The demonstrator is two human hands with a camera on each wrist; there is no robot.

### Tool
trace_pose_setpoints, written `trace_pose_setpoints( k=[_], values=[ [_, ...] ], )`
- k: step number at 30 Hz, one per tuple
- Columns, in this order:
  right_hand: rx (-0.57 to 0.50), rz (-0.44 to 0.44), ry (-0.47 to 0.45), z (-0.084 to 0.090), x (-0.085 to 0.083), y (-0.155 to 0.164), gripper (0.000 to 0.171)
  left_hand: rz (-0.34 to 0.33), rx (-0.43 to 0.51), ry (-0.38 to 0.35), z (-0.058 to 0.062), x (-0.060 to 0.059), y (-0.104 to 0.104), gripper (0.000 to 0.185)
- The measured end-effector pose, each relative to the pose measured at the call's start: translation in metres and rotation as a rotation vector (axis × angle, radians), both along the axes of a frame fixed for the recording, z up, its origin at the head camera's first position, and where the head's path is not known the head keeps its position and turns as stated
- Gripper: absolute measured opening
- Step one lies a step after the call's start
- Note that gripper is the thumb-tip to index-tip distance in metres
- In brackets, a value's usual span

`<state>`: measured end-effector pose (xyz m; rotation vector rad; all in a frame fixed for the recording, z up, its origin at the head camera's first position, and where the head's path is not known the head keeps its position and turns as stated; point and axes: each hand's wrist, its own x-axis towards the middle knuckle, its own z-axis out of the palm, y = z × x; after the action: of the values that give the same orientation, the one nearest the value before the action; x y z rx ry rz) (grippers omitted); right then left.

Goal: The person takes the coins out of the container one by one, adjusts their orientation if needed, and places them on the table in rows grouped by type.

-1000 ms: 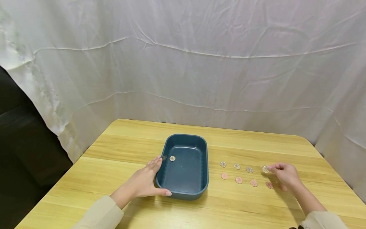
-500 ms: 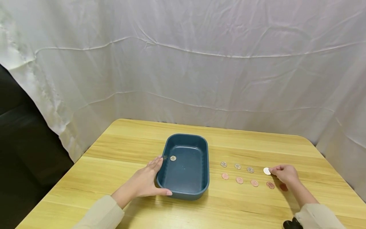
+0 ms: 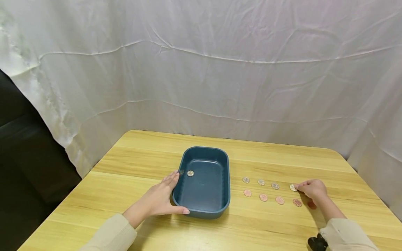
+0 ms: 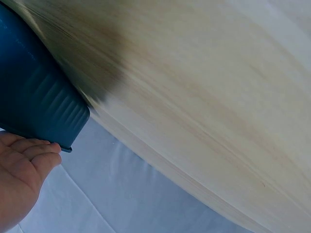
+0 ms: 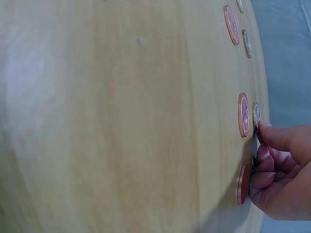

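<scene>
Behind everything hangs a white sheet (image 3: 220,69), filling the upper half of the head view. Below it my wooden counter (image 3: 150,153) takes the lower half. At its centre sits the blue tub (image 3: 226,181), with one silver coin (image 3: 190,173) already lying on its floor near the left wall. My left hand (image 3: 160,200) braces the tub's left side, fingers straight along the wall and thumb along the near corner, gripping nothing. To the right of the tub lie two rows of coins: silver ones (image 3: 260,182) in the far row, copper ones (image 3: 263,197) in the near row. My right hand (image 3: 312,190), at the right end of the rows, has its fingers curled, one fingertip (image 5: 265,127) pressed on the last silver coin (image 3: 293,187), which lies on the counter, not lifted. I judge the job barely begun: one coin in the tub, nine out, as far as I can count.
</scene>
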<state>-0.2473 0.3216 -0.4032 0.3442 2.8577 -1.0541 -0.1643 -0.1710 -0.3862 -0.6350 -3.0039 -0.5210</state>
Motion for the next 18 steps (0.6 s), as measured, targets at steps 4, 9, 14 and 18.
trace_pose_setpoints(
  k=[4, 9, 14, 18],
  values=[
    [-0.023, -0.009, -0.01, -0.0002, -0.0002, -0.0003, 0.028, 0.0, -0.001, -0.002, 0.0007, 0.0002, 0.0001, 0.117],
    [-0.067, -0.031, -0.027, -0.0012, 0.0007, -0.0002, 0.028, 0.0, 0.0, -0.004, 0.0013, 0.0004, 0.0002, 0.116],
    [-0.089, -0.041, -0.028, -0.0025, 0.0016, -0.0008, 0.024, -0.001, 0.001, -0.002, 0.0003, 0.0005, 0.0, 0.116],
    [-0.093, -0.047, -0.028, -0.0039, 0.0025, -0.0013, 0.023, 0.003, 0.004, -0.005, -0.0012, 0.0007, -0.0003, 0.117]
  ],
)
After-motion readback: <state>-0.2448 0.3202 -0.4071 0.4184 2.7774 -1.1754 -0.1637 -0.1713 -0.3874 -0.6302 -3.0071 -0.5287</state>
